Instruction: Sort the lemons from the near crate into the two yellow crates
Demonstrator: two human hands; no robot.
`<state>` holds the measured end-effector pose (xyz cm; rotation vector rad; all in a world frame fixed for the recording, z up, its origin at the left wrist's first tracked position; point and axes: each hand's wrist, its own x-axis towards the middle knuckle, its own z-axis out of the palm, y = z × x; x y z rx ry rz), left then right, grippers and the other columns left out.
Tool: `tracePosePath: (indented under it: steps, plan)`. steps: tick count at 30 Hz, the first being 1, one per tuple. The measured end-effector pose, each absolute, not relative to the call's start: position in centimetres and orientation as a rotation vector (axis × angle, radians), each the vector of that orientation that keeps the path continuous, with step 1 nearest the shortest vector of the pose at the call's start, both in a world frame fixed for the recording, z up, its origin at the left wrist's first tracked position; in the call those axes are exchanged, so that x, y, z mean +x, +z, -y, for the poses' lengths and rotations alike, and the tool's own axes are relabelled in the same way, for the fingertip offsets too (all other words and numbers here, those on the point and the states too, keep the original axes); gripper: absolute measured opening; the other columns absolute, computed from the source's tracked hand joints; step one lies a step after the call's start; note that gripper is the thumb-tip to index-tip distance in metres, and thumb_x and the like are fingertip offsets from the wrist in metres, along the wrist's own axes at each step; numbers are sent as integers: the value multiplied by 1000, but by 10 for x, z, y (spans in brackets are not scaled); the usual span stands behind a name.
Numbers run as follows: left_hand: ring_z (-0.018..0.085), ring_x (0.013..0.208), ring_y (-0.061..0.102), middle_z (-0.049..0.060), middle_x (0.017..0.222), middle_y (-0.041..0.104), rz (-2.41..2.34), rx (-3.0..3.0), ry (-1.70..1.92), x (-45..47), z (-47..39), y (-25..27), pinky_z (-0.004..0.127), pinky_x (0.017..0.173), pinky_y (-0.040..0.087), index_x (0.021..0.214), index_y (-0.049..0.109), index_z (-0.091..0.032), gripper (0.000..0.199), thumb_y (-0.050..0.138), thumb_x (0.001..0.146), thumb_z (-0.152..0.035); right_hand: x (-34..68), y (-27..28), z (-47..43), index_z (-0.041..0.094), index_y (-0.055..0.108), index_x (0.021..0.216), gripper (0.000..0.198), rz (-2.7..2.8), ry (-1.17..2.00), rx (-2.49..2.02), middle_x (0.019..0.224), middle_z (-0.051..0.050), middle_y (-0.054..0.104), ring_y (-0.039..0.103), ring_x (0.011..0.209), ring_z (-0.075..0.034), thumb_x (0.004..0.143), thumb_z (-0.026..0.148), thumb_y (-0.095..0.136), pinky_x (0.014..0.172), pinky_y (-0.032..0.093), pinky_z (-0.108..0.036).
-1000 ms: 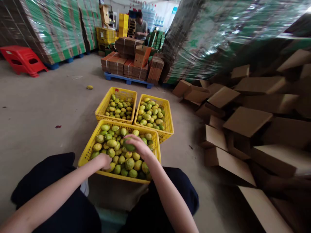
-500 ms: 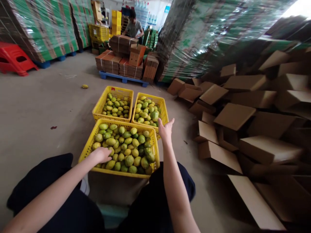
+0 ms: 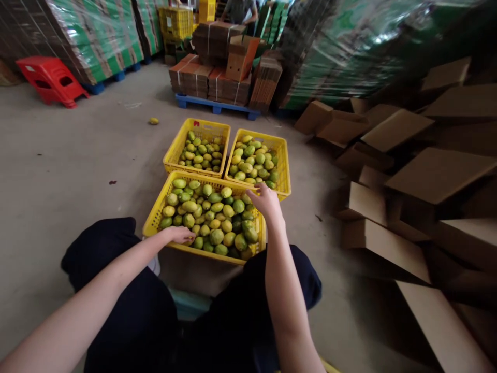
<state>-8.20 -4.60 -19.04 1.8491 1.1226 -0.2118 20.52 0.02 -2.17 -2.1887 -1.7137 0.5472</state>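
Lemons (image 3: 216, 237), green to yellow, fill the front yellow crate (image 3: 262, 241) between my knees. My left hand (image 3: 181, 235) reaches down at its near left part, fingers curled together against the fruit; whatever lies under them is hidden. Over the far right corner of that crate is my right hand (image 3: 267, 199), thumb apart from the fingers, with no fruit showing in it. Behind stand two more yellow crates holding lemons, a back left crate (image 3: 166, 165) and a back right crate (image 3: 286, 181).
Many opened cardboard boxes (image 3: 388, 254) lie heaped on the right. Bundled flat cartons (image 3: 229, 85) sit on a blue pallet (image 3: 215, 106) ahead, a person behind them. A red stool (image 3: 52, 80) stands at left. One loose lemon (image 3: 154, 121) lies on the floor.
My view has tilted down and swung left. My right hand has drawn back from the back right crate to the front crate's corner. The left hand has shifted slightly right across the lemons.
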Motion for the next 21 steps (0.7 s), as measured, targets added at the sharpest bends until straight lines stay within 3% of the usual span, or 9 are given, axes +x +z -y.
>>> tracePosePath:
  steps: [4, 7, 11, 14, 16, 19, 21]
  plan:
    - [24, 88, 64, 4, 75, 66, -1155, 1839, -199, -79, 28, -181, 32, 91, 46, 74, 65, -22, 5, 69, 73, -19, 195, -14, 5, 12, 62, 123, 41, 1762, 556, -2155, 118, -18, 71, 64, 113, -32, 92, 38, 56, 93, 48, -39]
    - [27, 111, 58, 8, 100, 68, -1181, 1958, -167, -70, -4, -170, 35, 104, 39, 86, 67, -22, 19, 65, 71, -11, 190, -13, 8, 13, 62, 122, 40, 1803, 558, -2126, 116, -18, 72, 65, 111, -33, 92, 38, 57, 91, 49, -40]
    - [34, 132, 40, 16, 128, 57, -1321, 2062, -144, -58, -42, -162, 46, 114, 27, 103, 63, -18, 40, 66, 66, -4, 188, -14, 9, 15, 64, 116, 35, 1864, 595, -2055, 112, -17, 72, 65, 108, -33, 92, 40, 58, 88, 50, -40]
    - [36, 128, 44, 18, 117, 60, -1438, 2054, -147, -55, -51, -165, 50, 109, 32, 96, 62, -15, 30, 68, 68, -6, 189, -16, 9, 16, 65, 113, 31, 1858, 598, -2057, 109, -17, 72, 66, 107, -32, 91, 39, 60, 88, 50, -40]
    - [33, 121, 49, 13, 103, 64, -1482, 2033, -126, -57, -51, -164, 46, 106, 36, 89, 62, -16, 26, 73, 67, -10, 190, -17, 8, 17, 65, 111, 29, 1846, 619, -2061, 108, -16, 73, 66, 107, -33, 91, 37, 60, 90, 49, -41]
    - [29, 107, 58, 5, 90, 65, -1499, 1992, -43, -57, -55, -148, 41, 99, 42, 88, 62, -17, 31, 80, 63, -19, 189, -20, 4, 16, 66, 111, 31, 1786, 771, -1979, 111, -17, 72, 65, 112, -33, 90, 38, 61, 94, 48, -43]
    - [27, 97, 62, 6, 90, 67, -1478, 1952, 47, -52, -61, -124, 38, 91, 46, 92, 64, -16, 34, 80, 67, -31, 186, -22, 0, 18, 63, 117, 41, 1642, 953, -1858, 120, -16, 69, 63, 117, -31, 87, 45, 64, 98, 48, -43]
